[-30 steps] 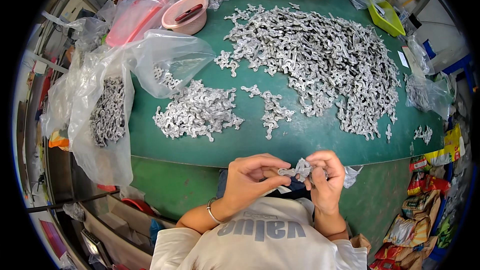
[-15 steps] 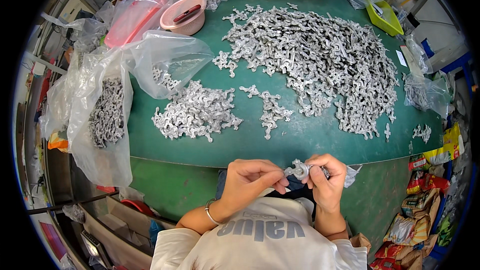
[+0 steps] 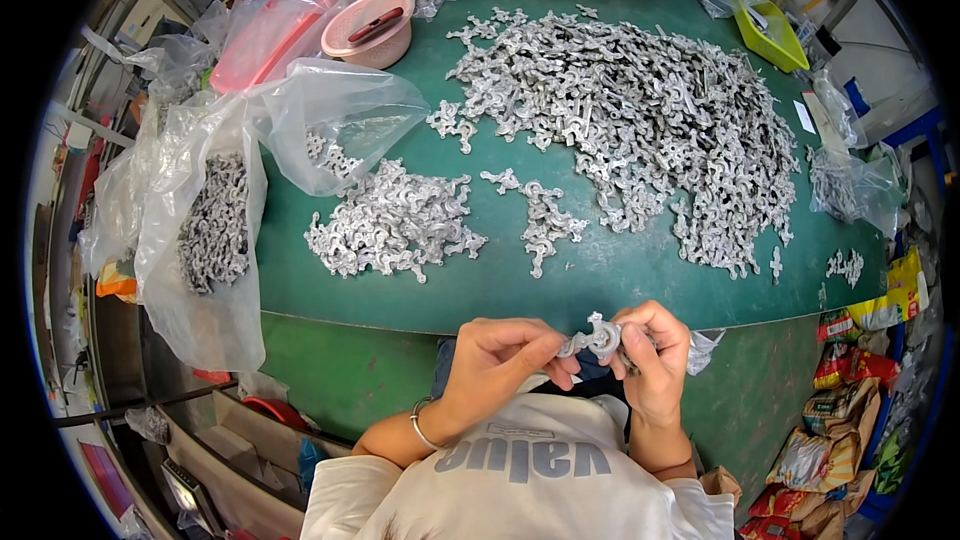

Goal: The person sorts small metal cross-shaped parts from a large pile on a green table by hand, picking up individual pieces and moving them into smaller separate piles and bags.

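Both hands pinch one small silvery cast-metal fitting [image 3: 598, 337] just below the table's near edge.

Since half a second ago the left hand [image 3: 500, 365] and right hand [image 3: 655, 360] have barely shifted, fingertips closed on the fitting, the right perhaps holding more. At 12 o'clock lies the large grey heap of fittings [image 3: 640, 120] on the green table [image 3: 600, 280]; at 10, a clear plastic bag [image 3: 205, 230]; at 4, colourful printed packets [image 3: 850, 390].

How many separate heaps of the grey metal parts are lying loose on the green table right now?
3: big heap at right, medium heap left of centre, small cluster between. More sit in bags, and stray bits lie at the right edge.
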The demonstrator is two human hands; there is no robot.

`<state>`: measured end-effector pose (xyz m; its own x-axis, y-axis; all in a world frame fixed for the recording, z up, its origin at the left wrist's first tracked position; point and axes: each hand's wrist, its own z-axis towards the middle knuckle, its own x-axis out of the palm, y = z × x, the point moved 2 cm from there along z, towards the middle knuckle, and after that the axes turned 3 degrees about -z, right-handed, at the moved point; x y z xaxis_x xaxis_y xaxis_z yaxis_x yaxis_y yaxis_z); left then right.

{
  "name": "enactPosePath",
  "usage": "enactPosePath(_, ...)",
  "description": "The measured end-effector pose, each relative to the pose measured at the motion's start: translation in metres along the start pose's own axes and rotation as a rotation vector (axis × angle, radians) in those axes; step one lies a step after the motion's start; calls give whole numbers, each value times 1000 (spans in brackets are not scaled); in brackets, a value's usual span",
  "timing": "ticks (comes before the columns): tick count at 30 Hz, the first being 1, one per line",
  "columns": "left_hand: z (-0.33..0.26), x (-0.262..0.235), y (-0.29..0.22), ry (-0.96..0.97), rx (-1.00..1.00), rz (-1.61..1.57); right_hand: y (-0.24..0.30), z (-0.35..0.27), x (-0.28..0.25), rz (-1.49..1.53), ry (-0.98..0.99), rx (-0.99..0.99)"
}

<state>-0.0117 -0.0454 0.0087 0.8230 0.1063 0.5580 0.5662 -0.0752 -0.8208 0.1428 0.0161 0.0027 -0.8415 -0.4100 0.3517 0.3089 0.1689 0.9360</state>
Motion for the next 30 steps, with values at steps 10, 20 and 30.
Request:
enactPosePath(10, 0, 6, -5, 9, 7, 75, 2, 1, 2, 38, -12, 33)
enactPosePath(20, 0, 6, -3, 89, -18, 80, 5, 3, 3, 26, -6, -12)
enactPosePath(30, 2, 8, 0, 166, -68, 96, 6, 5, 1, 35, 0, 25)
